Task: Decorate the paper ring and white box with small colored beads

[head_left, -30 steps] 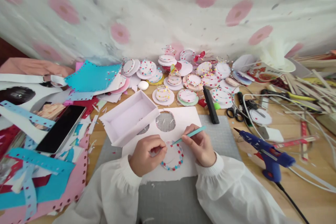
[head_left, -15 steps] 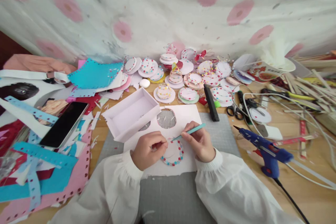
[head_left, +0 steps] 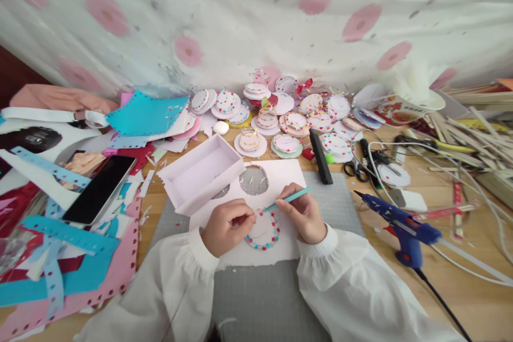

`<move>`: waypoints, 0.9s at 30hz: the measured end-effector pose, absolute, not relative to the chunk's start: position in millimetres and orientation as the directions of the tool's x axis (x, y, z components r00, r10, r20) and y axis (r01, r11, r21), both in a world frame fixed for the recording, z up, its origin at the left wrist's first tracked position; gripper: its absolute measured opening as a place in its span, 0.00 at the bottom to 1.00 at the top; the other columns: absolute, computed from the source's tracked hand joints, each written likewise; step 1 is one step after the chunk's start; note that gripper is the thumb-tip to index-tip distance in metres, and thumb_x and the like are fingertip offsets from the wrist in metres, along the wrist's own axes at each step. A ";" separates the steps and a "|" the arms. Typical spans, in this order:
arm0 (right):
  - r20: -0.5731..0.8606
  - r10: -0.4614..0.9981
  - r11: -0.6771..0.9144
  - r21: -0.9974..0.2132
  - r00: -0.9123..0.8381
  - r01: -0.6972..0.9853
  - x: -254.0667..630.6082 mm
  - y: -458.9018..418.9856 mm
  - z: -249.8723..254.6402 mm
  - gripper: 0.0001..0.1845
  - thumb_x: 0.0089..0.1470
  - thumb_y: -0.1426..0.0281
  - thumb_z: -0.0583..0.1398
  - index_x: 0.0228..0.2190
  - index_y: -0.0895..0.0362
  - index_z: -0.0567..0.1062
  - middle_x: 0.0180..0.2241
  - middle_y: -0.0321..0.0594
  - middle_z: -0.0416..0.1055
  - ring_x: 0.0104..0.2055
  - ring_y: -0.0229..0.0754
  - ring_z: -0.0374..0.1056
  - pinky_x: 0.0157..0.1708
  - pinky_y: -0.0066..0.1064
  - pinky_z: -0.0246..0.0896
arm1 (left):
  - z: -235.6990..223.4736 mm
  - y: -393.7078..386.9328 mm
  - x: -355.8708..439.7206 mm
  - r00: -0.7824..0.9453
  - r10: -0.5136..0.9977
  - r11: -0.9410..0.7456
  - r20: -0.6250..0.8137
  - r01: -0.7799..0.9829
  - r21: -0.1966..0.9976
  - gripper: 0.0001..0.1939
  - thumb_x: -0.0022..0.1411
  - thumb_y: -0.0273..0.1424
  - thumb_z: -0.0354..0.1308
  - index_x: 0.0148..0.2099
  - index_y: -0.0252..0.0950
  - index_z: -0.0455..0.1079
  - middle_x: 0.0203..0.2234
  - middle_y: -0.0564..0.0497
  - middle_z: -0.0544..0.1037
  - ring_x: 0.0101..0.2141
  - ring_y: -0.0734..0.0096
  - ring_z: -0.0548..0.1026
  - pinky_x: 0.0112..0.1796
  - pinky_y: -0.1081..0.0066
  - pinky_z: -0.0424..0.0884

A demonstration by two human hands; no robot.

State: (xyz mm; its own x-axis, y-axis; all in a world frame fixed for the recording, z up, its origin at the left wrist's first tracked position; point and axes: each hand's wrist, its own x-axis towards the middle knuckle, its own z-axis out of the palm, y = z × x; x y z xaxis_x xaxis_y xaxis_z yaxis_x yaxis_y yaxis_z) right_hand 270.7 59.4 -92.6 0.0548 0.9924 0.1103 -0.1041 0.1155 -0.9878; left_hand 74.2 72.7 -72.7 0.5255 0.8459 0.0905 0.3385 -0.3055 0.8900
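Observation:
My right hand (head_left: 304, 214) pinches a slim teal tool (head_left: 294, 195), pencil-like and tapering to a fine tip. The tip points left, at the upper edge of a ring of small red, blue and white stars (head_left: 274, 238). This ring lies on white card (head_left: 288, 251) below a cut-out round hole (head_left: 254, 180). My left hand (head_left: 228, 227) is closed at the ring's left side, thumb and finger pressed together close to the tool's tip. Whatever sits between those fingers is too small to make out.
An open white box (head_left: 200, 176) rests on the card's left part, over a grey cutting mat (head_left: 256, 299). To the right lie a blue glue gun (head_left: 401, 222), scissors (head_left: 356, 171) and cables. Star-decorated paper discs (head_left: 286, 144) crowd the back; paper scraps and a phone (head_left: 100, 189) lie left.
The view has shifted slightly. Both hands keep nearly the same pose, and the teal tool's tip stays at the ring's upper edge, close to my left fingertips.

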 end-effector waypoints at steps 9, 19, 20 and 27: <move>0.112 0.993 0.114 -0.990 0.026 -0.082 271.3 59.3 -90.7 0.11 0.50 0.62 0.63 0.25 0.56 0.71 0.24 0.34 0.63 0.25 0.35 0.61 0.25 0.28 0.57 | -73.3 73.0 74.4 0.527 0.844 -0.315 0.100 0.336 0.888 0.09 0.59 0.26 0.53 0.27 0.32 0.71 0.20 0.53 0.67 0.22 0.78 0.63 0.26 0.76 0.60; 0.077 0.995 0.086 -0.986 0.070 -0.140 270.7 58.0 -92.9 0.09 0.49 0.65 0.64 0.25 0.55 0.70 0.22 0.32 0.62 0.24 0.34 0.58 0.25 0.27 0.54 | -72.4 73.7 74.7 0.522 0.848 -0.295 0.089 0.325 0.899 0.09 0.58 0.24 0.53 0.27 0.32 0.71 0.21 0.52 0.70 0.22 0.78 0.64 0.26 0.76 0.61; 0.079 0.994 0.089 -0.986 0.073 -0.143 270.8 57.9 -93.2 0.08 0.49 0.66 0.64 0.26 0.55 0.70 0.23 0.32 0.62 0.24 0.34 0.58 0.25 0.27 0.54 | -72.1 73.8 74.6 0.521 0.849 -0.295 0.091 0.323 0.899 0.08 0.58 0.23 0.53 0.27 0.32 0.71 0.21 0.52 0.70 0.22 0.78 0.64 0.26 0.76 0.61; 0.112 0.986 0.127 -0.985 0.126 -0.117 272.3 58.7 -92.7 0.07 0.50 0.66 0.63 0.26 0.55 0.71 0.23 0.33 0.63 0.26 0.35 0.58 0.26 0.28 0.54 | -69.8 73.4 75.2 0.515 0.851 -0.298 0.098 0.322 0.899 0.09 0.58 0.24 0.53 0.27 0.32 0.71 0.21 0.52 0.69 0.22 0.77 0.64 0.25 0.76 0.61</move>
State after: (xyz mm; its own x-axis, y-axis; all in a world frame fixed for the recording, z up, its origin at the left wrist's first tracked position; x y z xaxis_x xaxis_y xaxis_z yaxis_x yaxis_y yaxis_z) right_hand 272.3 58.7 -92.7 0.1262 0.9856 0.1123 -0.1174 0.1273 -0.9849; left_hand 75.2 73.4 -69.8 0.5152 0.8515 0.0978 0.3220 -0.2981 0.8986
